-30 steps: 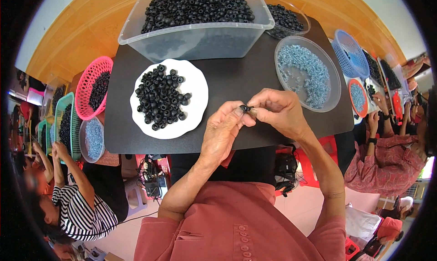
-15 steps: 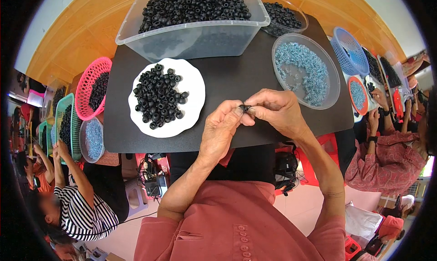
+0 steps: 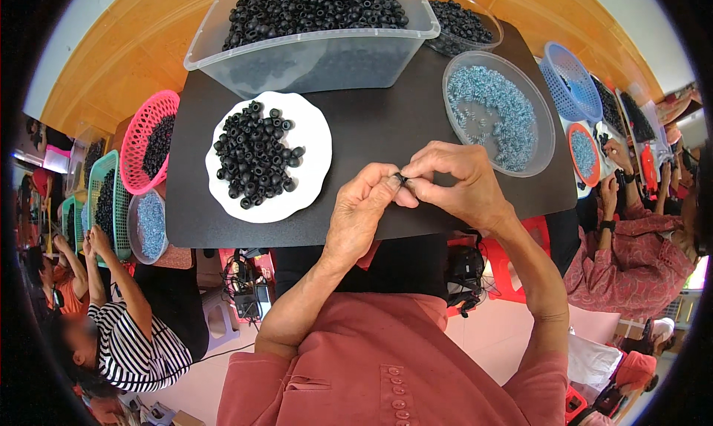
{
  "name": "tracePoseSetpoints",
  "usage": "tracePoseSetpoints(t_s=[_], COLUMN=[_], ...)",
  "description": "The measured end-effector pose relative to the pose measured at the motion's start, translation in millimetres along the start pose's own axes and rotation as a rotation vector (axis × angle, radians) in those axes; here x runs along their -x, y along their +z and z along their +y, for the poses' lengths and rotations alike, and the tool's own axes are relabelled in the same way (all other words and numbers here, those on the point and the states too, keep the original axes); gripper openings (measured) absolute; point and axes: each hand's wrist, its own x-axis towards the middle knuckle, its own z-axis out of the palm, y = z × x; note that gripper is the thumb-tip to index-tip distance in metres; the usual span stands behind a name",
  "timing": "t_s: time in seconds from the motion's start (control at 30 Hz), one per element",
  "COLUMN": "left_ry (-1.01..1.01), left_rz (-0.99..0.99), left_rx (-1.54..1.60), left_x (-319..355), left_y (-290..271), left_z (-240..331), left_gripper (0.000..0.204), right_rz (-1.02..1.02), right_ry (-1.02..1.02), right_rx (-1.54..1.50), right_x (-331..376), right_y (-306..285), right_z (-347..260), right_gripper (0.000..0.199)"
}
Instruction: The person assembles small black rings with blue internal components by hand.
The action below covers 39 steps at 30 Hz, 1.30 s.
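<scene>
Over the table's near edge, my left hand (image 3: 362, 207) pinches a small black hollow piece (image 3: 401, 179) between thumb and fingers. My right hand (image 3: 464, 184) meets it there, thumb and forefinger closed at the same piece; whether something smaller is in that pinch is hidden. To the left, a white scalloped plate (image 3: 316, 147) carries a heap of round black pieces (image 3: 252, 155) with holes. Beyond my right hand stands a clear round bowl (image 3: 546, 140) of small translucent blue pieces (image 3: 497, 103).
A large clear bin (image 3: 312, 62) full of black pieces fills the dark table's (image 3: 379, 121) far side, beside another round tub (image 3: 475, 46). Pink (image 3: 132, 147) and green (image 3: 96, 196) baskets stand left. Co-workers sit on both sides, one in a striped shirt (image 3: 141, 344).
My right hand has shifted slightly, its fingers tilting the black piece between both hands. The view has drifted a little, so plate and bin appear slightly up and left.
</scene>
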Motion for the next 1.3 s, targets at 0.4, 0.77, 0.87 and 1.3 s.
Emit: tracePoseSetpoints(t_s=[0.4, 0.77, 0.87, 1.3], left_ry=[-0.091, -0.092, -0.085, -0.086], left_rz=[-0.017, -0.016, -0.006, 0.045], left_rx=[0.049, 0.320, 0.371, 0.337], left_x=[-0.1, -2.1, -2.6, -2.5], left_y=[-0.3, -4.6, -3.8, -3.6], left_z=[3.7, 1.2, 1.9, 0.8], left_gripper=[0.021, 0.026, 0.026, 0.024], right_rz=[-0.015, 0.021, 0.042, 0.105], right_ry=[-0.028, -0.071, -0.061, -0.062], right_rx=[-0.030, -0.060, -0.042, -0.069], right_x=[1.9, -0.7, 1.7, 0.4], right_y=[-0.8, 3.9, 8.8, 14.0], right_z=[-1.3, 0.2, 0.5, 5.0], right_gripper=[0.013, 0.025, 0.028, 0.017])
